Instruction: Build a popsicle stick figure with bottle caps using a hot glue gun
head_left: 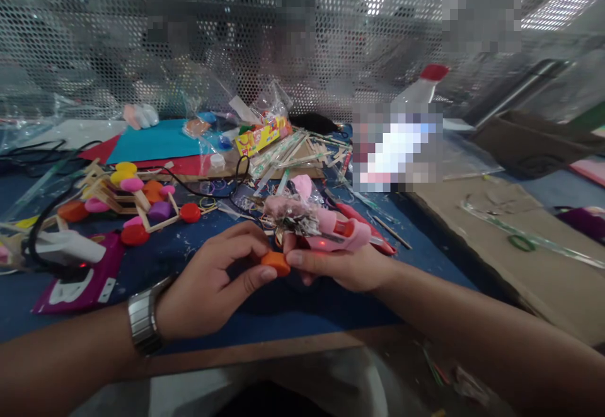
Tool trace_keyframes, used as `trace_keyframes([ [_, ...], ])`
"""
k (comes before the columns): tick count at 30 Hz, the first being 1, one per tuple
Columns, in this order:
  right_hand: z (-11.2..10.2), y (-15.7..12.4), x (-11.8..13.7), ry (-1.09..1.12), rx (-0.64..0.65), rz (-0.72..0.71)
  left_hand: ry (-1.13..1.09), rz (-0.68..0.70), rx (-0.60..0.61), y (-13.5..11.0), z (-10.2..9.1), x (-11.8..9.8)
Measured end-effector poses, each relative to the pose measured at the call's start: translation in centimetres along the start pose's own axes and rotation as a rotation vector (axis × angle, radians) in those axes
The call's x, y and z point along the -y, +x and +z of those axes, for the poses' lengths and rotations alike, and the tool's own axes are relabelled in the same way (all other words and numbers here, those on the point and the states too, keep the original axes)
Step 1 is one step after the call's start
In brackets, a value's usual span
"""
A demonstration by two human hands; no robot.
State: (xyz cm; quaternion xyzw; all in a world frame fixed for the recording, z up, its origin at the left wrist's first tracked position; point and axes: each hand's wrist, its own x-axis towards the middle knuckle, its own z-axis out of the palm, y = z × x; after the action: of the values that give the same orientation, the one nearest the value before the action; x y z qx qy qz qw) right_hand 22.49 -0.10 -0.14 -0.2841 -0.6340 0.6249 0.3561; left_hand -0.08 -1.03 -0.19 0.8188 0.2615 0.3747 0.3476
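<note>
A person's bare hands meet above the blue surface (326,316), close to its near edge, the left hand (212,278) pinching a small, round orange plastic cap (275,263) between thumb and fingers. The right hand (347,269) is curled around what looks like a pink plastic hot-glue gun (326,231), its thumb tip at the cap's right side; part of that grip is hidden. A red glow shows on the gun's body, and if it signals heat, the crowded fingers risk a burn, with the front end so near the left knuckles. The cap could also slip, being smooth, small and held only by its rim. Grey, shiny strands (300,220) matted around the gun could stick to fresh glue and foul a joint. Just beyond the left hand, a thin black cable (235,187) loops across the clutter and might snag, tugging the tool askew. Toward the surface's left edge sits a frame of pale wooden sticks (113,201) with bright, round caps, which a pulled cord could topple. Toward the far edge, loose sticks (307,152) and a yellow printed box (265,137) crowd the space, where small parts could easily get lost.
</note>
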Motion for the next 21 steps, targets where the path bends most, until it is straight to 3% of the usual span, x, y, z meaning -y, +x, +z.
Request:
trace_keyframes([
  [21, 0.07, 0.05, -0.23, -0.009, 0.034, 0.003, -0.085, -0.065, -0.063, -0.05, -0.16, -0.15],
])
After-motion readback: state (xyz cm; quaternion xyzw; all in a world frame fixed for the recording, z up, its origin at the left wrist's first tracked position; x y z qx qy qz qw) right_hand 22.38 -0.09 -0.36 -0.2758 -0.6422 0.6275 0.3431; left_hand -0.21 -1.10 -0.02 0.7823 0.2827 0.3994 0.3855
